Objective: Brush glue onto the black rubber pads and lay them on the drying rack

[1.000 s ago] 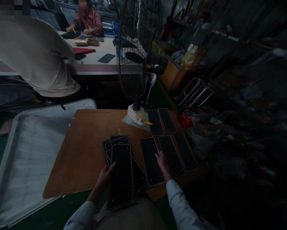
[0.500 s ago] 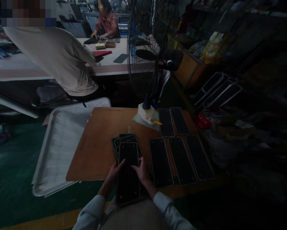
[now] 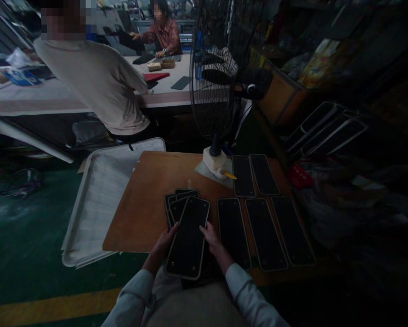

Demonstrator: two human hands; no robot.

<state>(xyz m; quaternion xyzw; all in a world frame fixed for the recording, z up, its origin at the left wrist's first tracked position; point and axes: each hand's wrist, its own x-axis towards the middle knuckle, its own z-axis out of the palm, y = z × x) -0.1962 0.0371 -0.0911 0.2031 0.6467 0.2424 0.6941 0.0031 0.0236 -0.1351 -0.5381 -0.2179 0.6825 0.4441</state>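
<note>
Between my two hands is a black rectangular panel [image 3: 188, 238] with rounded corners, a pale edge and a small stud near each corner. My left hand [image 3: 165, 240] grips its left edge, thumb on top. On the opposite edge my right hand [image 3: 211, 237] is closed, thumb and fingers pinching the rim. The panel tilts, its top leaning right, above a loose stack of similar panels [image 3: 178, 206] on the brown board [image 3: 135, 204]. To the right, several more panels [image 3: 233, 231] lie flat in two rows.
A white bottle [image 3: 214, 159] with a dark cap and yellow tip stands on a pale sheet at the board's back. Behind it is a caged fan [image 3: 212, 91]. White trays [image 3: 91, 200] lie to the left. Two people work at a long table [image 3: 169, 97] beyond.
The held panel has turned clockwise, its top swinging right and uncovering more of the stack. My view has shifted slightly left. The far co-worker has raised a dark piece.
</note>
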